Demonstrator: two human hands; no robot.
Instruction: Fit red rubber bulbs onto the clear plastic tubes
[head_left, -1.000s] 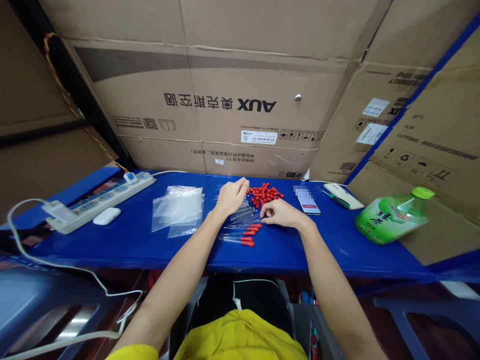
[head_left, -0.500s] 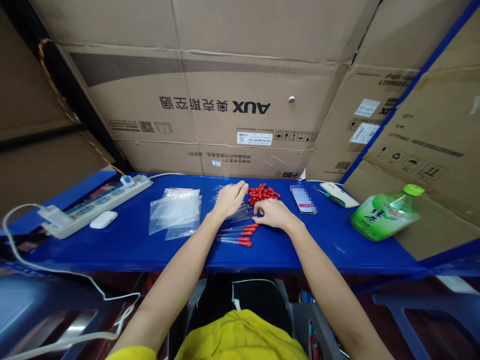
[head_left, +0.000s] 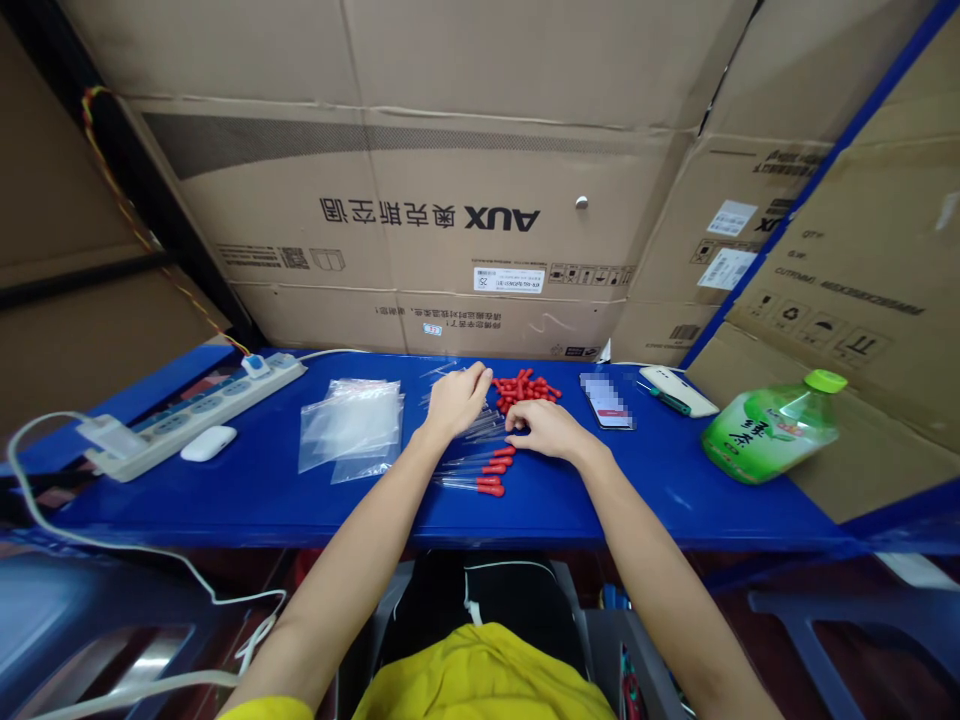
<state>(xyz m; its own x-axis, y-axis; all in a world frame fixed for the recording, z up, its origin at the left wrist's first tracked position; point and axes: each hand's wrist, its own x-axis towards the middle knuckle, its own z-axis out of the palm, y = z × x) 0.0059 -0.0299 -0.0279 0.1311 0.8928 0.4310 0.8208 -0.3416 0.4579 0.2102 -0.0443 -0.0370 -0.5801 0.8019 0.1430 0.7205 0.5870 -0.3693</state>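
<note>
My left hand (head_left: 455,398) rests with curled fingers on a loose bunch of clear glass tubes (head_left: 480,428) in the middle of the blue table (head_left: 262,490). My right hand (head_left: 546,428) lies just right of the tubes, fingers bent and pinched at the tube ends; what it grips is too small to make out. A small heap of red rubber caps (head_left: 526,388) sits right behind both hands. Three tubes fitted with red caps (head_left: 480,476) lie in a row in front of the hands.
Clear plastic bags (head_left: 351,422) lie left of the hands. Further left are a white power strip (head_left: 191,412) and a white case (head_left: 209,442). To the right lie a phone (head_left: 606,398), a white device (head_left: 681,388) and a tipped green bottle (head_left: 772,424). Cardboard boxes (head_left: 465,210) wall the back.
Both hands stay on the tubes; the right hand has crept slightly left toward the left hand. The view shifted a little.
</note>
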